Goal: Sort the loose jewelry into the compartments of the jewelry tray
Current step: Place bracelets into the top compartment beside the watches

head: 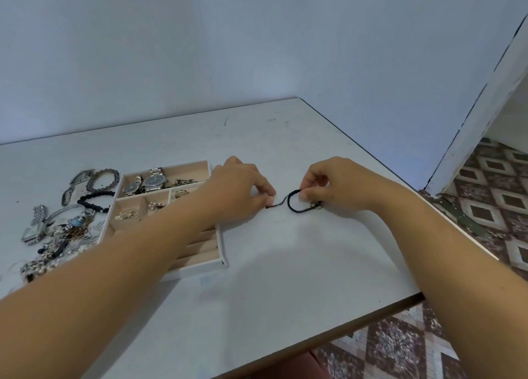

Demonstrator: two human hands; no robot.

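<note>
Now, on the white flat surface (285, 264), right of the beige compartmented jewelry tray (223, 247) and the loose jewelry heap (54, 235), my left hand (237, 190) and right hand (337, 184) have fingers pinched on a thin black cord bracelet (291, 204), apparently straightening it. Next I'd carry it left into a free compartment.

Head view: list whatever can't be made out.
All in the head view:
- Tray: the left forearm covers most of its slotted rows and part of its compartments.
- Bracelet: fingertips of the left hand and right hand hide the pinched parts; its metal fitting is too small.
- Pile left of the tray: tangled, pieces too small to tell apart.
</note>
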